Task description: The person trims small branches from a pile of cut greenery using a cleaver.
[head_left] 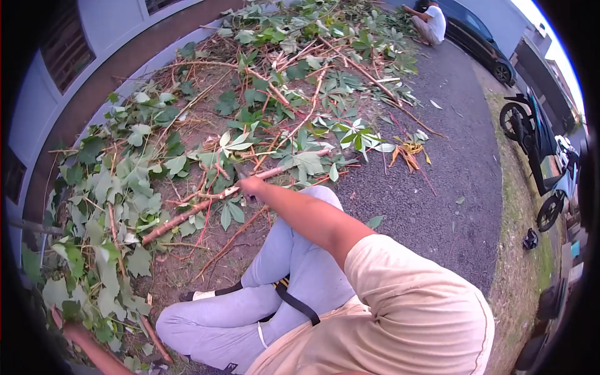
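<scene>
My right hand (251, 187) reaches forward, closed, at a thick reddish-brown branch (178, 220) that lies slantwise over other cuttings. A dark blade-like tool (239, 171) seems to stick out past its fingers, but its handle is hidden. Pale spots show on the bark beside this hand. At the lower left edge, my left hand (57, 317) is close to broad green leaves (109, 300); its fingers are too hidden to read. Near that forearm, a thinner brown stem (155, 340) lies on the ground.
A large heap of leafy branches (294, 62) runs along the house wall (106, 37). Asphalt (431, 150) borders it on the right. Farther off, a person in white (432, 24) crouches near a dark car (478, 37). Motorbikes (544, 150) stand on the grass verge. My crossed legs (294, 256) are close below.
</scene>
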Tool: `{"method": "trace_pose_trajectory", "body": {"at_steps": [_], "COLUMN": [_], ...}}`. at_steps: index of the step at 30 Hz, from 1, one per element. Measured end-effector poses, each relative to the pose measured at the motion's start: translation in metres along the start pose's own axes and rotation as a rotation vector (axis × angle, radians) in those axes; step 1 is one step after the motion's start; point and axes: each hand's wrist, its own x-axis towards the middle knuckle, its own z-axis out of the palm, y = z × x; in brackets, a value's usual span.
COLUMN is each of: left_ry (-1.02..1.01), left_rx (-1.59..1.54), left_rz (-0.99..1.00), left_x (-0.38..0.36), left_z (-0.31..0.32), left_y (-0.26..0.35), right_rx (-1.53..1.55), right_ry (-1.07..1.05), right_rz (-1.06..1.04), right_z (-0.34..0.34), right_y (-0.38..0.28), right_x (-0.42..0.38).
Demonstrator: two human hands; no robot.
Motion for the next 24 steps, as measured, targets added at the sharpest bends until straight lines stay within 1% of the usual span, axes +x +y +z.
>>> {"method": "trace_pose_trajectory", "body": {"at_steps": [1,2,4,8,12,14,16,18,19,20,22,24], "left_ry": [-0.09,-0.1,-0.161,-0.287,-0.401,-0.452,-0.505,-0.559,-0.586,-0.615,-0.675,-0.735], "left_rx": [0.101,0.083,0.208,0.49,0.778,0.916,1.061,1.207,1.282,1.358,1.508,1.662], "left_rz": [-0.007,0.005,-0.005,-0.042,-0.085,-0.107,-0.134,-0.161,-0.176,-0.192,-0.226,-0.26], "left_x": [0.047,0.031,0.033,0.028,0.02,0.017,0.011,0.002,-0.003,-0.01,-0.028,-0.035], "left_z": [-0.044,0.001,0.023,0.049,0.058,0.061,0.06,0.058,0.055,0.051,0.046,0.085], "left_y": [-0.042,0.007,0.019,0.035,0.037,0.034,0.031,0.029,0.029,0.029,0.028,0.081], "right_rx": [0.123,0.123,0.302,0.388,0.408,0.432,0.382,0.449,0.473,0.473,0.528,0.538], "right_ry": [-0.084,-0.068,-0.131,-0.138,-0.18,-0.132,-0.115,-0.111,-0.158,-0.16,-0.173,-0.138], "right_rz": [0.085,0.027,0.142,0.157,0.092,0.027,-0.012,-0.131,-0.152,-0.149,-0.243,-0.226], "right_z": [-0.002,-0.001,-0.002,0.0,0.005,0.008,0.008,0.009,0.007,0.007,0.005,0.004], "right_y": [-0.003,-0.005,-0.008,-0.027,-0.035,-0.041,-0.048,-0.052,-0.053,-0.056,-0.061,-0.06], "right_x": [-0.001,-0.008,-0.006,-0.026,-0.034,-0.039,-0.046,-0.044,-0.043,-0.046,-0.053,-0.048]}}
